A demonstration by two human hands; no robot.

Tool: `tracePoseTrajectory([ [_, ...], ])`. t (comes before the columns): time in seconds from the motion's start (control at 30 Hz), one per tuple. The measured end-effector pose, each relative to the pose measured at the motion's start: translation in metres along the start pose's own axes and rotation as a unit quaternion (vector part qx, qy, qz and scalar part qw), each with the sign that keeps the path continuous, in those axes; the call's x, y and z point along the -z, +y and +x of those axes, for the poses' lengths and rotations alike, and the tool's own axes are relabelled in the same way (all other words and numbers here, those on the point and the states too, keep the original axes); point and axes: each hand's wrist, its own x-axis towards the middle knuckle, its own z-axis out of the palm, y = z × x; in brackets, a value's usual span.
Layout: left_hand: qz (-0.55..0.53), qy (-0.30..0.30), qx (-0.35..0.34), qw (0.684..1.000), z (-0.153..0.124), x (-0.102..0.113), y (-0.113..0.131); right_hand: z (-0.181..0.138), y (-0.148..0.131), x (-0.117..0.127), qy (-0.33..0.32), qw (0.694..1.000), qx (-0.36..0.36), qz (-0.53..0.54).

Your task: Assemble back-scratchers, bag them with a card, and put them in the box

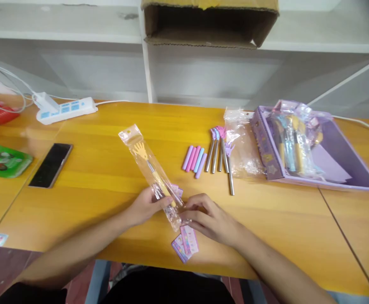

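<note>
My left hand (151, 205) is closed around a clear plastic bag (127, 136) with a yellow hand-shaped back scratcher (140, 150) inside. The scratcher slants across the desk, its head pointing away from me. At the bag's near end, my right hand (208, 217) pinches the clear plastic edge. Small printed cards (187, 242) lie just below my hands, and another pink-purple card (177, 191) is partly hidden behind the bag. Several metal scratcher rods (220, 147) with purple, blue and pink hand heads lie farther right. Beside them rest several pink, blue and purple handle sleeves (194, 161).
A purple open box (357, 162) at right holds bagged scratchers (293, 143); a clear plastic bag (243, 145) lies beside it. At left are a phone (51, 164), a green packet (5, 159) and a power strip (68, 110). A cardboard box (209, 25) sits on the shelf.
</note>
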Motion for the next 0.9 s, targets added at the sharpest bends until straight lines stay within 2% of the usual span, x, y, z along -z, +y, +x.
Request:
tracePoseTrajectory([
  [0.13, -0.036, 0.001, -0.021, 0.999, 0.003, -0.001, -0.001, 0.000, 0.000, -0.004, 0.046, 0.999, 0.013, -0.015],
  [0.37, -0.021, -0.065, -0.002, 0.998, 0.007, -0.001, 0.001, 0.022, 0.001, -0.011, 0.102, 0.995, 0.010, -0.004],
  [0.53, -0.033, -0.053, -0.012, 0.998, 0.009, 0.005, 0.001, 0.042, 0.008, -0.021, 0.122, 0.992, -0.002, 0.038],
  [0.67, -0.028, -0.073, -0.013, 0.997, 0.007, 0.007, 0.003, 0.041, 0.012, -0.023, 0.134, 0.988, -0.027, 0.067],
  [0.8, 0.026, -0.051, -0.013, 0.998, 0.004, 0.005, 0.001, 0.037, 0.012, -0.023, 0.146, 0.981, -0.071, 0.107],
  [0.9, 0.027, -0.061, 0.004, 0.998, 0.004, 0.004, 0.000, 0.035, 0.011, -0.023, 0.157, 0.974, -0.091, 0.133],
])
